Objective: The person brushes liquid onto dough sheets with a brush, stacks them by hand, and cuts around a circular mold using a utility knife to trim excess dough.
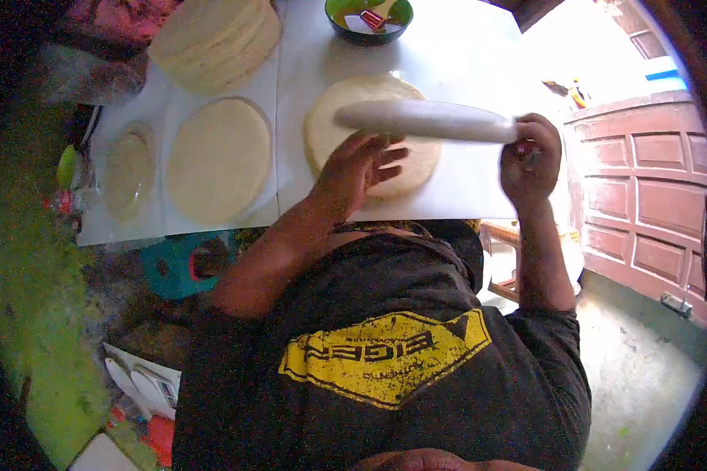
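A round flat sheet of dough [330,118] lies on the white table, below a pale rolling pin [432,119] that is held above it. At the pin's right end, my right hand [532,157] is closed around it. My left hand [361,173] has its fingers apart over the near part of the dough, close under the pin's left part; no grip on the pin shows. Left of this dough lie another round sheet [220,161] and a smaller, thin round piece [129,173]. Behind them stands a thick stack of round sheets [212,43].
A dark green bowl [369,35] with a red-and-white brush stands at the table's back. The white table [471,188] ends just in front of my body. A teal stool [169,267] is under its left part; a brown panelled door [652,173] is at the right.
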Motion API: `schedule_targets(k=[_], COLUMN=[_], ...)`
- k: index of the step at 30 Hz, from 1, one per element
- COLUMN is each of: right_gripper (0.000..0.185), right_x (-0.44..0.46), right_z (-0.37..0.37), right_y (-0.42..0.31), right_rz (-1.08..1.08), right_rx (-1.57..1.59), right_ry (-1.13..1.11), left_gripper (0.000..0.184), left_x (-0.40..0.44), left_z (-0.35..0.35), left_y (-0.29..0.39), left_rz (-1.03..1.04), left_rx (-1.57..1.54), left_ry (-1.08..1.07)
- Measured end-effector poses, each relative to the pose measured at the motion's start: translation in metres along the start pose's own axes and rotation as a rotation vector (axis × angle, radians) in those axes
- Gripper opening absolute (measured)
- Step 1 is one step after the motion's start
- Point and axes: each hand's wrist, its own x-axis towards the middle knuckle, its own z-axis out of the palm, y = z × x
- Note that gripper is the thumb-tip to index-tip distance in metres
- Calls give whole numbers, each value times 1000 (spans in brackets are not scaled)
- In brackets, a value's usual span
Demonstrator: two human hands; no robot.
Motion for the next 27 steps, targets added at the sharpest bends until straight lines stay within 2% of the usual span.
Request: schedule_targets(k=[2,3,6,7,8,9,10,12,14,15,16,17,18,19,20,22,23,27], right_gripper=[35,38,35,38,38,31,24,22,45,36,36,29,24,24,24,30,31,30], right_x=[-14,-24,-46,-49,-49,-44,-39,-32,-27,-25,-18,-24,-23,-38,-40,-48,-45,-46], right_z=[23,41,71,78,80,80,80,78,80,86,87,82,78,85,84,82,80,90], right_y=[-10,-11,-14,-14,-16,-18,-20,-21,-15,-13,-11,-12,-8,4,6,7,2,6], right_rz=[76,119,317,386,391,331,270,304,352,416,415,709,1000,939,937,1096,1137,1042], right_rx=[108,166,294,436,439,464,487,502,620,618,618,506,373,498,497,576,548,344], right_ry=[-45,74,114,131,129,141,151,142,24,43,40,-197,-429,-390,-390,-494,-472,-498], left_gripper=[63,60,55,53,52,51,50,49,52,52,56,61,61,65,70,74,78,78], left_x=[-19,-30,-54,-61,-63,-65,-61,-63,-64,-58,-46,-48,-49,-51,-52,-56,-58,-58], left_z=[-17,-28,-37,-35,-41,-47,-67,-60,-46,-51,-62,-67,-68,-67,-64,-64,-64,-67], left_y=[-5,-7,-2,3,5,7,3,8,19,19,21,13,9,6,6,8,8,14], left_rz=[49,75,132,-19,-96,-172,-54,61,31,33,97,166,170,214,258,251,243,209], left_rx=[27,41,73,203,266,331,411,481,-133,-138,165,461,458,671,886,967,1048,1148], left_ry=[55,83,146,124,115,101,-56,-212,41,42,135,230,230,294,358,368,376,339])
